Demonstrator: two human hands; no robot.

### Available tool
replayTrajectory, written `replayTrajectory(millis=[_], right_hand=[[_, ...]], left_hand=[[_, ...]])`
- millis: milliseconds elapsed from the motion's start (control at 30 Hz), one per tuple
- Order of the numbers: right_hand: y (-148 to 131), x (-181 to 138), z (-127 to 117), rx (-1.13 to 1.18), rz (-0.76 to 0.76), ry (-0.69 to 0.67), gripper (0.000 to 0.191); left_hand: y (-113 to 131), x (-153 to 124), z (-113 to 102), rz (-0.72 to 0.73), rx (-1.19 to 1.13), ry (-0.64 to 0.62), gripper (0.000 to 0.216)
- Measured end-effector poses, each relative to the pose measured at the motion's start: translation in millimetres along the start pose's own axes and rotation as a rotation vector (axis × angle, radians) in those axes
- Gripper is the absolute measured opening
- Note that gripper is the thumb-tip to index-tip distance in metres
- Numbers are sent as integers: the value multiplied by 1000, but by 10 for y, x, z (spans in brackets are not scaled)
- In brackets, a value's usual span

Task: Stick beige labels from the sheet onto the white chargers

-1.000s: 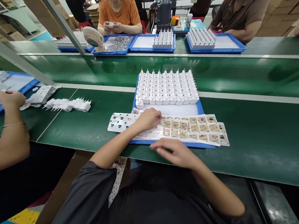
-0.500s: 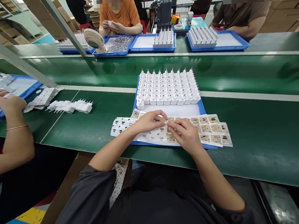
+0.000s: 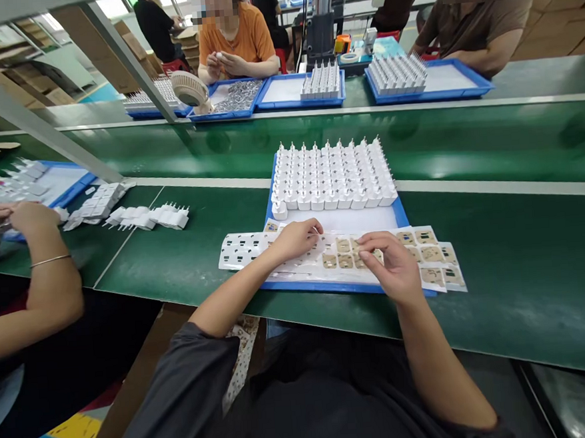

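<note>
My left hand [image 3: 297, 240] rests over the left part of a sticker sheet [image 3: 244, 249], fingers curled and fingertips near the thumb; anything pinched there is too small to make out. To its right, my right hand [image 3: 394, 265] hovers over tan stickers [image 3: 345, 261] on the sheet, thumb and index finger in a pinch. What lies between those fingertips is unclear. The sheets are layered across the front of a blue tray [image 3: 322, 286]. At the tray's back stand rows of white plug adapters [image 3: 332, 173], pins upward.
Left along the green bench lie loose white plug adapters [image 3: 169, 216]. A co-worker's hands [image 3: 26, 216] work at another tray there. Across the bench, a person in orange [image 3: 247, 38] sits behind a small fan [image 3: 190, 89] and blue trays [image 3: 278, 96]. A slanted metal post [image 3: 134, 63] rises at left.
My hands, close together before, are now apart: the right has moved right over the tan stickers, the left slightly left. The whole view has shifted slightly.
</note>
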State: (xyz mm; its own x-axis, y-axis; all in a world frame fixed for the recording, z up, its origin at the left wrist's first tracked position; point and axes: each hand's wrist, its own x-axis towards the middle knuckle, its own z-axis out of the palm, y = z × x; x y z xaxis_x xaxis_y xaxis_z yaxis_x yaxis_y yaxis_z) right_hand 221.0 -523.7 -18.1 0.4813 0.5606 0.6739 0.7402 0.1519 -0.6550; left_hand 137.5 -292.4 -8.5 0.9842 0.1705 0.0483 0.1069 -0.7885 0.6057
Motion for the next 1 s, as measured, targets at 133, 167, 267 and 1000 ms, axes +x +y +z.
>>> replayTrajectory(millis=[133, 167, 267, 1000], right_hand=[[30, -40, 56, 30, 78, -126, 5], [34, -44, 78, 5, 86, -139, 6], [41, -44, 129, -41, 119, -147, 9], [-200, -127, 143, 559, 302, -303, 11]], left_hand=[[-52, -12, -63, 44, 251, 232, 21], [-85, -14, -101, 20, 346, 349, 24], [-236, 14, -206, -127, 494, 567, 42], [431, -925, 596, -315, -1429, 520, 51]])
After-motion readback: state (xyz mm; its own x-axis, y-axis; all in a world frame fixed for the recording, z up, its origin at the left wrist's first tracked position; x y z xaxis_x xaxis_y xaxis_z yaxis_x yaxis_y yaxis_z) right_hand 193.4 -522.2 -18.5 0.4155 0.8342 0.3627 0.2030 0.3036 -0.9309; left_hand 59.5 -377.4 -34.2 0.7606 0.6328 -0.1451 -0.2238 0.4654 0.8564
